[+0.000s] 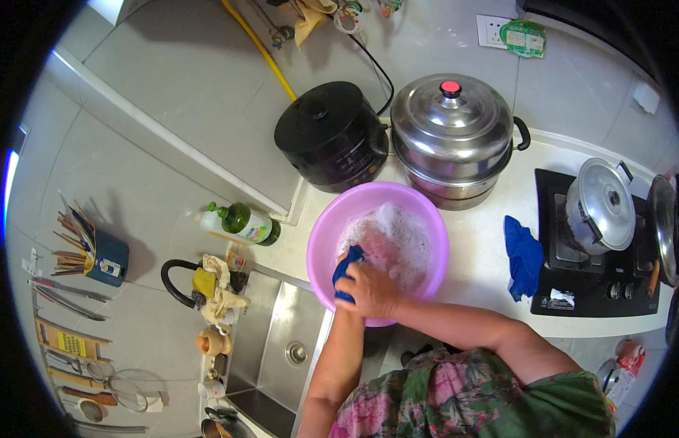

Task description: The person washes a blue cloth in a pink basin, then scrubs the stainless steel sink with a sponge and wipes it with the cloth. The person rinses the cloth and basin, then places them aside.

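A purple plastic basin (439, 241) stands before me, holding water and white foam (394, 219). My right hand (369, 290) grips a dark blue cloth (343, 274) over the basin's near left part. The cloth lies against my left hand, which is mostly hidden under it and my right hand; the left forearm (339, 350) crosses the basin's rim. Whether the left fingers hold anything is not visible. A pinkish-red thing (378, 245) shows through the foam beyond my hands; what it is cannot be made out.
Behind the basin stand a black electric cooker (331, 142) and a steel steamer pot (451, 142). To the right are another blue cloth (522, 257) and a gas hob (585, 290) with a lidded pot (607, 202). A green bottle (246, 222) and a steel sink (273, 350) are left.
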{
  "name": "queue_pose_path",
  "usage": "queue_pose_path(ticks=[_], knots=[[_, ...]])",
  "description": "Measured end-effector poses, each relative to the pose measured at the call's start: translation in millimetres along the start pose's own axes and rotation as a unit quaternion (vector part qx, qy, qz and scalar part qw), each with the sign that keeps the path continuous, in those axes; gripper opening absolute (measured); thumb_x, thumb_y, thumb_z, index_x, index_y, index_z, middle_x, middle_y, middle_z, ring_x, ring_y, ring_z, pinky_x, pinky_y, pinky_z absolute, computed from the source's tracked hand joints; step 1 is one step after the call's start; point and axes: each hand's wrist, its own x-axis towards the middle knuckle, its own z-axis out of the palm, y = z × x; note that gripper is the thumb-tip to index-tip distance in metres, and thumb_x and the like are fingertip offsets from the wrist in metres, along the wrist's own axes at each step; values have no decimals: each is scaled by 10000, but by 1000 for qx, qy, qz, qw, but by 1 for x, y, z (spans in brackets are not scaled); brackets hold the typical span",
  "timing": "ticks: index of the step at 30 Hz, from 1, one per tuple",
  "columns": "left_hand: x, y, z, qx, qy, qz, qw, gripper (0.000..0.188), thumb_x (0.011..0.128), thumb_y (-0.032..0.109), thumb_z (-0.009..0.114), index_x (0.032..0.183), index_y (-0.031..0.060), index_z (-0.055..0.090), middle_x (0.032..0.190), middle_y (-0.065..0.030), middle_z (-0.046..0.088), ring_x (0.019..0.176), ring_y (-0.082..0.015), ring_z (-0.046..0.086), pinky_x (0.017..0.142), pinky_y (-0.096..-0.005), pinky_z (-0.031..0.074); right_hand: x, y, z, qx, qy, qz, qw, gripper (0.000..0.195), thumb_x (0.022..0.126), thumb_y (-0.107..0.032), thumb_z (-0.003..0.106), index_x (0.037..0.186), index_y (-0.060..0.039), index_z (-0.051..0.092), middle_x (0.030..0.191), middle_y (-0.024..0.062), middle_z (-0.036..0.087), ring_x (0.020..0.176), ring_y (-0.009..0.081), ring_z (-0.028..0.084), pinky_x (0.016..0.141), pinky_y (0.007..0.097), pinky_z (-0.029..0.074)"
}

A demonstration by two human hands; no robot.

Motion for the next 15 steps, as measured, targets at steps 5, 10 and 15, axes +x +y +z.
queue_pose_path(ticks=[5,10,15], knots=[[7,10,31,-17,45,-83,995,419,947,398,471,1243,103,501,1171,-93,571,1083,-243,561,933,-406,472,31,26,18,-11,-29,231,972,324,827,-394,597,920,-83,599,910,163,597,835,340,635,696,446,523],[4,24,61,85,194,-107,972,443,968,420,423,1285,122,503,1234,-78,589,1127,-227,582,982,-390,466,37,99,36,-41,-140,396,907,406,921,-384,418,1057,-55,612,1023,195,652,935,415,623,843,496,475],[5,41,31,160,339,-124,919,510,915,469,491,1283,115,506,1167,-70,604,1045,-218,584,892,-350,475,13,159,44,-92,-81,432,894,226,909,-236,508,1041,-90,619,1093,211,603,998,394,595,865,461,476]])
